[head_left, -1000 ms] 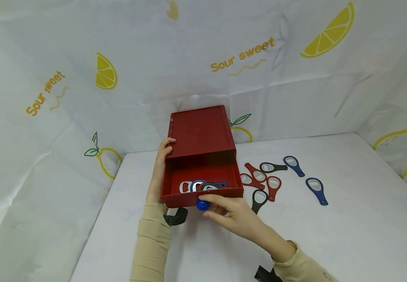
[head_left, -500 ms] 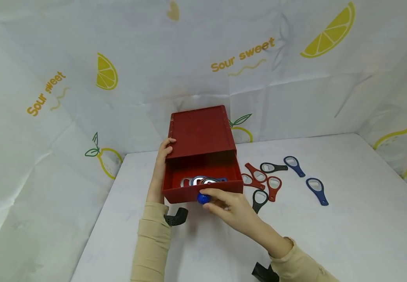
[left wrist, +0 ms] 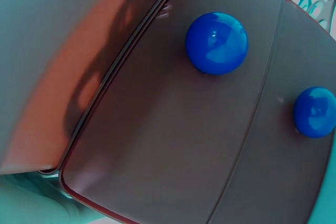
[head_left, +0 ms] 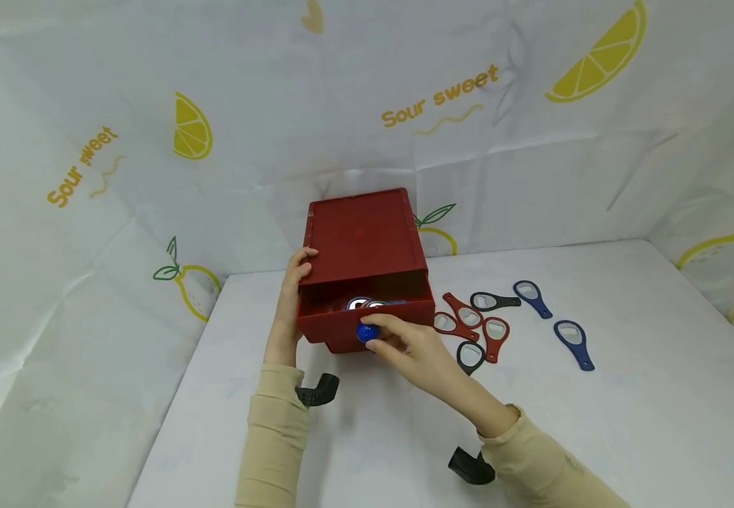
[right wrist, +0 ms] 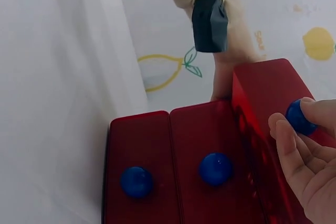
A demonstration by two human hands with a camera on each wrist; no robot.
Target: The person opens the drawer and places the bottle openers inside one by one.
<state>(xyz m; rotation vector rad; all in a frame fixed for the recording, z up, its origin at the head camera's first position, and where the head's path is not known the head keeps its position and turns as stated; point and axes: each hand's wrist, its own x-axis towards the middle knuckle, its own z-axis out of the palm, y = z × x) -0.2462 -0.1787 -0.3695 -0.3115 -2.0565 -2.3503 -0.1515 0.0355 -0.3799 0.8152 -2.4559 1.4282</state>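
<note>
Cabinet: a glossy red plastic drawer unit (head_left: 367, 233) stands on the smooth white surface (head_left: 596, 437), just before the lemon-printed white cloth (head_left: 265, 85).
Left hand: the left hand (head_left: 288, 300) lies along the cabinet's left side, fingertips bent over its top edge in a grip, presumably to steady the unit while its front is handled.
Right hand: the right hand (head_left: 420, 356) pinches the round shiny blue knob (head_left: 367, 332) between thumb and forefinger, a hold that suits so small a handle.
Drawer: the red plastic drawer (head_left: 332, 327) sits partway out, so some contents show.
Contents: ring-headed metal bottle openers (head_left: 358, 303) overlap inside; the front wall hides their number.
Other drawers: two closed red drawer fronts (right wrist: 197, 129) with matching knobs, neither touched.
Loose openers: right of the cabinet lie three red openers (head_left: 492, 350), two black openers (head_left: 507, 301) and two blue openers (head_left: 579, 354); that spot likely suits the right hand's reach, the reds bunched nearest, the blues farther out.
</note>
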